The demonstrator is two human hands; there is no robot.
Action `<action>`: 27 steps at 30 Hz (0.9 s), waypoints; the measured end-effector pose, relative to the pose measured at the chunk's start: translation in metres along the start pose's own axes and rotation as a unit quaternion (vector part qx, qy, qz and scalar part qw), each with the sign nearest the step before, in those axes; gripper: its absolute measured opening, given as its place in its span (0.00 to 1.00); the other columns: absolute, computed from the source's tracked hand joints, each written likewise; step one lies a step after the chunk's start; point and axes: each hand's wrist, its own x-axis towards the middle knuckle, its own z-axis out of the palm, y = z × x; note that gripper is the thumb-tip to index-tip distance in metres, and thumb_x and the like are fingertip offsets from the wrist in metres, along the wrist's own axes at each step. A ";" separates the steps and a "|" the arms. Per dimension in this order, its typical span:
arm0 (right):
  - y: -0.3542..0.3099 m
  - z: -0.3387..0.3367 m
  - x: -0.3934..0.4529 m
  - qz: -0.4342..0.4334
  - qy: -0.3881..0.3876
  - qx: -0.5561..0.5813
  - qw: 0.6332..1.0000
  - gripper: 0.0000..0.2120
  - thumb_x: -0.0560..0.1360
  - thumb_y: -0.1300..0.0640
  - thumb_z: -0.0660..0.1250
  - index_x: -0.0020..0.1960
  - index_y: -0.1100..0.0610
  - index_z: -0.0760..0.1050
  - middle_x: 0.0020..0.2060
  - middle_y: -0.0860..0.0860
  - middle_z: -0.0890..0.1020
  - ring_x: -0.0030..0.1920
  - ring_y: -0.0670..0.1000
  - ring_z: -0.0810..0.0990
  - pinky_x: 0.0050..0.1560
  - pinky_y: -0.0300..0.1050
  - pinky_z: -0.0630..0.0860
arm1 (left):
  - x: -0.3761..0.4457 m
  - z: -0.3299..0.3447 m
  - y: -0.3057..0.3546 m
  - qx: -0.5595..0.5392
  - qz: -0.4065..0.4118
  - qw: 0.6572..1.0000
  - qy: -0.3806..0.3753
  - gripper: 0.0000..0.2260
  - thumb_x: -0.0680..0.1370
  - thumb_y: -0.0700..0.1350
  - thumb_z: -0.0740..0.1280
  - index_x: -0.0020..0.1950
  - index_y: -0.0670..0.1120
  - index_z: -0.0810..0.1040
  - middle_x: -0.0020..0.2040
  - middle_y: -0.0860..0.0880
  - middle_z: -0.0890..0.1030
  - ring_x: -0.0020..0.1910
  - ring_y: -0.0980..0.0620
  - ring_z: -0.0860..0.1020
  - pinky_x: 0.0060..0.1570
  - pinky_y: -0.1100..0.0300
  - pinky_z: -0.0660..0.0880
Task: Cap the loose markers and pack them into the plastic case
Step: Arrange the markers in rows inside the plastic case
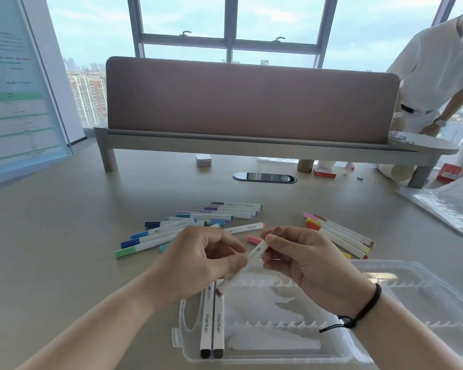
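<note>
Head view puts your left hand (201,260) and right hand (300,259) together above the plastic case (385,273), both pinching one white marker (254,256) tilted between them; two capped markers (211,324) lie in the case's left slots at 6 o'clock; loose markers (177,231) fan across the desk (64,236) at 11 and 1 o'clock.

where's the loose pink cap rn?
In the head view the pink cap lies on the table near centre, just beyond the gap between the left hand and right hand, below the coral-tipped marker.
</note>
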 end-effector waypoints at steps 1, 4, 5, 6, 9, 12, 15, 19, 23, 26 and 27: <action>0.000 0.001 -0.001 0.003 -0.005 0.000 1.000 0.12 0.69 0.60 0.71 0.49 0.67 0.82 0.41 0.63 0.79 0.42 0.56 0.79 0.42 0.43 0.82 | -0.001 -0.002 0.001 -0.011 -0.008 1.000 -0.025 0.09 0.70 0.49 0.76 0.49 0.50 0.85 0.40 0.48 0.86 0.39 0.47 0.84 0.44 0.52 0.82; 0.002 0.009 -0.001 0.009 0.001 -0.015 1.000 0.16 0.69 0.62 0.72 0.54 0.68 0.79 0.39 0.63 0.80 0.35 0.54 0.80 0.37 0.42 0.80 | -0.001 -0.009 0.005 0.015 -0.019 0.998 -0.058 0.10 0.71 0.48 0.76 0.51 0.51 0.84 0.41 0.49 0.86 0.41 0.47 0.84 0.47 0.53 0.82; 0.003 0.012 0.000 0.010 0.004 -0.033 0.999 0.15 0.70 0.64 0.72 0.55 0.67 0.79 0.38 0.61 0.81 0.33 0.54 0.80 0.35 0.42 0.80 | 0.000 -0.010 0.005 0.031 -0.018 0.998 -0.042 0.10 0.71 0.49 0.76 0.52 0.52 0.84 0.42 0.51 0.86 0.41 0.50 0.84 0.47 0.54 0.81; 0.004 0.015 0.000 0.012 0.008 -0.061 0.998 0.13 0.71 0.65 0.72 0.56 0.66 0.79 0.36 0.59 0.81 0.32 0.53 0.79 0.34 0.42 0.78 | 0.002 -0.012 0.002 0.057 -0.018 0.998 -0.018 0.12 0.70 0.51 0.76 0.53 0.54 0.83 0.44 0.53 0.86 0.42 0.54 0.83 0.47 0.56 0.81; 0.010 0.024 0.002 0.012 0.025 -0.219 0.975 0.14 0.74 0.63 0.73 0.59 0.61 0.77 0.31 0.54 0.83 0.27 0.50 0.74 0.30 0.40 0.72 | 0.005 -0.019 -0.008 0.153 -0.035 0.987 -0.009 0.23 0.66 0.64 0.76 0.59 0.65 0.77 0.55 0.64 0.80 0.55 0.67 0.75 0.52 0.65 0.72; 0.011 0.031 0.003 0.008 0.041 -0.353 0.935 0.17 0.74 0.53 0.74 0.60 0.51 0.74 0.30 0.50 0.84 0.25 0.44 0.74 0.30 0.39 0.70 | 0.005 -0.019 -0.014 0.177 -0.092 0.975 -0.099 0.33 0.63 0.70 0.75 0.65 0.71 0.67 0.60 0.69 0.72 0.62 0.68 0.70 0.62 0.61 0.70; 0.012 0.036 0.003 -0.011 0.034 -0.408 0.912 0.15 0.74 0.51 0.74 0.57 0.49 0.74 0.28 0.44 0.83 0.25 0.39 0.76 0.27 0.32 0.69 | 0.003 -0.015 -0.013 0.198 -0.104 0.966 -0.133 0.36 0.62 0.69 0.75 0.67 0.70 0.64 0.60 0.68 0.71 0.61 0.65 0.72 0.61 0.61 0.73; 0.014 0.037 0.004 -0.021 0.018 -0.452 0.891 0.12 0.72 0.50 0.76 0.53 0.47 0.78 0.38 0.46 0.86 0.30 0.39 0.79 0.32 0.35 0.74 | 0.002 -0.014 -0.010 0.225 -0.103 0.959 -0.137 0.36 0.63 0.68 0.76 0.67 0.67 0.66 0.60 0.65 0.73 0.59 0.63 0.73 0.55 0.66 0.71; 0.011 0.036 -0.003 -0.049 -0.012 -0.537 0.842 0.13 0.71 0.48 0.75 0.54 0.43 0.77 0.41 0.40 0.83 0.36 0.39 0.78 0.36 0.33 0.71 | 0.002 -0.015 -0.011 0.232 -0.103 0.958 -0.134 0.33 0.63 0.68 0.76 0.65 0.64 0.69 0.59 0.64 0.74 0.57 0.63 0.74 0.53 0.67 0.72; -0.002 0.030 -0.016 -0.068 -0.058 -0.621 0.779 0.09 0.75 0.47 0.71 0.55 0.42 0.80 0.41 0.34 0.78 0.40 0.39 0.77 0.40 0.30 0.71 | 0.002 -0.014 -0.009 0.250 -0.108 0.953 -0.131 0.35 0.63 0.69 0.75 0.66 0.63 0.68 0.58 0.65 0.73 0.55 0.64 0.73 0.51 0.67 0.72; -0.007 0.025 -0.020 -0.070 -0.078 -0.636 0.765 0.08 0.77 0.48 0.70 0.55 0.42 0.81 0.43 0.34 0.78 0.42 0.40 0.78 0.42 0.31 0.72 | 0.002 -0.014 -0.010 0.258 -0.110 0.951 -0.130 0.35 0.63 0.70 0.75 0.66 0.63 0.68 0.58 0.65 0.72 0.55 0.64 0.73 0.51 0.67 0.72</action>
